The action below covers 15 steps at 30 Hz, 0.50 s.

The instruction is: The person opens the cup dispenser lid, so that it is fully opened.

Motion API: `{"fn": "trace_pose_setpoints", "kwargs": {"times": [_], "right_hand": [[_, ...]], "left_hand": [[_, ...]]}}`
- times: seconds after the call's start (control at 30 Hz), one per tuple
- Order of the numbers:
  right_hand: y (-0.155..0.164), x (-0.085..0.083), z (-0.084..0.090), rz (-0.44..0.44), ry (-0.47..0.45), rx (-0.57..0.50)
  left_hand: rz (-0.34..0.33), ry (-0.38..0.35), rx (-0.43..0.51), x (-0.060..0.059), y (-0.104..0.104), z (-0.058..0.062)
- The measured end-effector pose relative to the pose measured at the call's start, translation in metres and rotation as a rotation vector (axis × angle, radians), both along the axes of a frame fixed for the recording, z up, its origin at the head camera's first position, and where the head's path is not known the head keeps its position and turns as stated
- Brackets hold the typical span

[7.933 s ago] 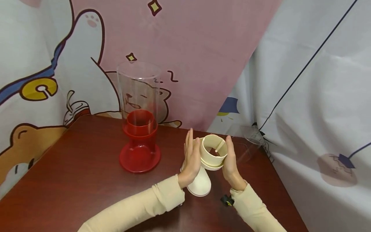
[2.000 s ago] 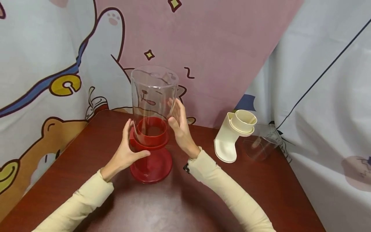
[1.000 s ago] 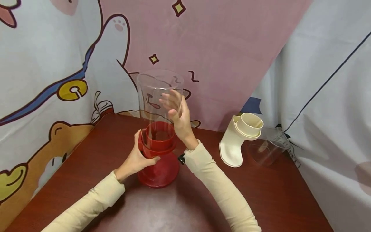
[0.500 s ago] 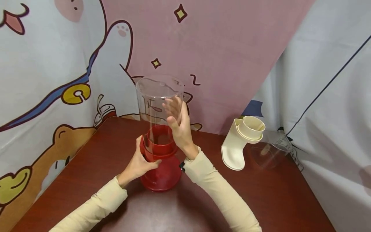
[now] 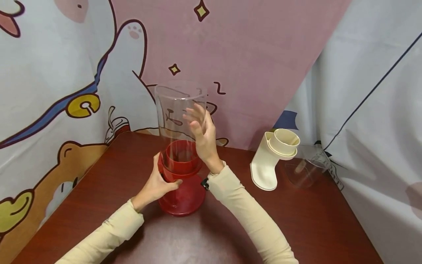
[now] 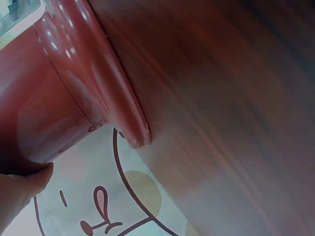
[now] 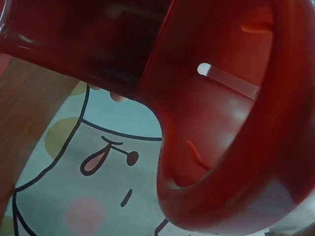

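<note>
The dark wooden table [image 5: 316, 227] stands in a corner hung with cartoon-printed cloth [image 5: 59, 73], and carries everything else. Largest on it is the tall clear cylinder [image 5: 179, 110], open at the top, upright, and with nothing visible inside; its lower end sits down in the cup-like collar of the red base [image 5: 181, 183], which stands near the middle of the table on its round foot. The right wrist view looks into the red collar, whose wall shows a small slot, and nothing lies in the part that shows. The left hand [image 5: 158, 183] grips the red base at its collar, thumb across the near side and fingers curled round the far side; the left wrist view shows a fingertip [image 6: 29, 184] pressed to the red plastic. The right hand [image 5: 202, 135] lies against the right side of the clear cylinder with its fingers spread and nearly straight, touching the wall rather than wrapped round it. Well apart to the right stands a cream base [image 5: 268, 161] of the same form, its round cup on top tilted toward the camera; what shows of the inside holds nothing. Just beside it, at the table's right edge, a smaller clear container [image 5: 304, 168] lies against the cloth; whether anything is in it cannot be told.
</note>
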State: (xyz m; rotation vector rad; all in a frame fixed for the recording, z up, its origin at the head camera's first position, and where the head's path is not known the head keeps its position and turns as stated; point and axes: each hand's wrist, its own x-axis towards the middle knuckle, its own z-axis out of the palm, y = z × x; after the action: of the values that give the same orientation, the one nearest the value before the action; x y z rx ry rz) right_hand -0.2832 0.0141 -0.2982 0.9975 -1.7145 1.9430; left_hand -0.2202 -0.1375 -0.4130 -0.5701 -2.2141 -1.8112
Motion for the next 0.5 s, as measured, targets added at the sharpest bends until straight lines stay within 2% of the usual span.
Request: {"fn": "trace_pose_setpoints", "kwargs": {"times": [0.2,0.3,0.5], "right_hand": [[0.004,0.007,-0.009,0.022,0.068,-0.134],[0.004,0.014,-0.010,0.027,0.083,-0.159],[-0.006,0.028,0.002,-0.012,0.058,-0.052]], "left_hand": [[-0.003,-0.020,-0.003,0.001,0.001,-0.001],[-0.016,-0.011,-0.002,0.001,0.000,-0.002],[-0.066,0.018,0.028,0.002,-0.003,-0.003]]}}
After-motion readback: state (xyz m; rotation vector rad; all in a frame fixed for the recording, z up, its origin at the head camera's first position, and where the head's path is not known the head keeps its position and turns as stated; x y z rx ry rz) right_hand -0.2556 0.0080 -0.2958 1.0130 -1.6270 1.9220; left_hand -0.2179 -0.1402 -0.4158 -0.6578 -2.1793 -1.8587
